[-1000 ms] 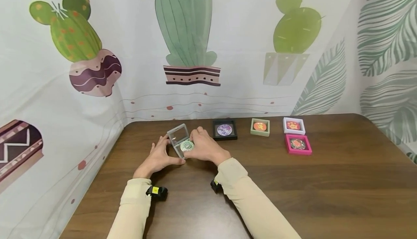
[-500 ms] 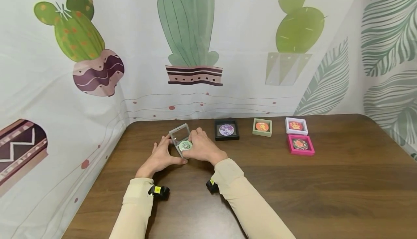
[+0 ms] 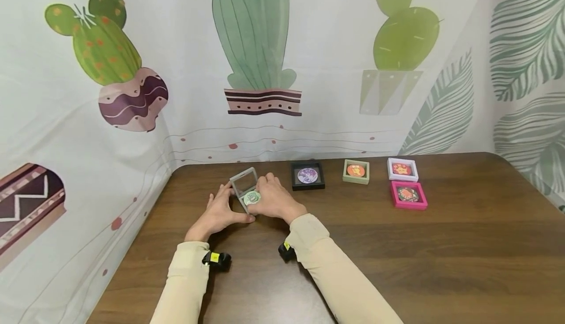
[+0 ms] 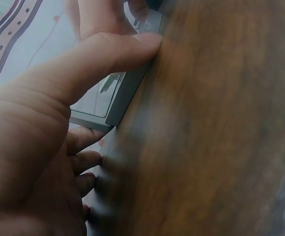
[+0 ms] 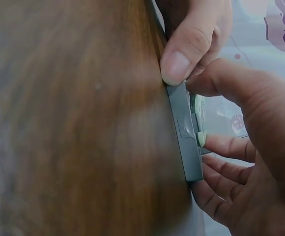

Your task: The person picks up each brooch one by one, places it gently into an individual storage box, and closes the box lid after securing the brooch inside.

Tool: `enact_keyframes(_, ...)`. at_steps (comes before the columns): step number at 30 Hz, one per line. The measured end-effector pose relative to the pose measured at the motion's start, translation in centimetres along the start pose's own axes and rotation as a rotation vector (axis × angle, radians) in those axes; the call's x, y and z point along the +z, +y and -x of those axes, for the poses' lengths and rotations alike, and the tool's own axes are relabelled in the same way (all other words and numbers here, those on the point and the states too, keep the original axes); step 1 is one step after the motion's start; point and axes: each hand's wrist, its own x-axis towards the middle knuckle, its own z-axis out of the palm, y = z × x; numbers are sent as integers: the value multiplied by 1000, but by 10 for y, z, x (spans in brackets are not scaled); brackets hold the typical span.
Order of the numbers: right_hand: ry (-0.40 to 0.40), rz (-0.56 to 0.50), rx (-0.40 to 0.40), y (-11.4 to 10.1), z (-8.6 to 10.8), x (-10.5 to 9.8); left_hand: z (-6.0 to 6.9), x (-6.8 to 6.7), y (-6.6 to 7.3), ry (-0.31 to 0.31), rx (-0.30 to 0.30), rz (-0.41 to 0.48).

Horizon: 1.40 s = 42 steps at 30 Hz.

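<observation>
A grey hinged display case (image 3: 242,173) stands with its lid raised at the left back of the table. My left hand (image 3: 216,216) grips its left side, thumb along the near edge, as the left wrist view shows on the grey frame (image 4: 128,93). With thumb and fingers my right hand (image 3: 279,200) pinches a round pale green badge (image 3: 251,197) with a printed figure, at the case's lower half. In the right wrist view the badge (image 5: 200,110) shows edge-on above the frame (image 5: 184,132); whether it touches the film inside I cannot tell.
Right of the hands stand a black case (image 3: 307,175) with a purple disc, a light green case (image 3: 356,172), a white case (image 3: 402,169) and a pink case (image 3: 408,195), each holding a round badge. A printed curtain hangs behind the wooden table (image 3: 441,265).
The badge has shifted slightly left relative to the grey case, with my right hand. My left hand keeps its grip, and the head view has swung a little.
</observation>
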Motion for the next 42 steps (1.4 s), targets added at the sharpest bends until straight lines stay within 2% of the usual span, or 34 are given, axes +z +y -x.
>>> enact_keyframes(15, -4, 15, 9, 1, -1, 1, 0, 0, 2, 0, 1, 4)
enact_keyframes(34, -9, -17, 37, 2, 0, -1, 2, -1, 4, -8, -7, 7)
enact_keyframes(39, -10, -57, 41, 4, 1, -1, 3, -1, 3, -10, -8, 6)
enact_keyframes(42, -4, -142, 58, 7, 2, 1, 4, -2, 1, -12, -8, 11)
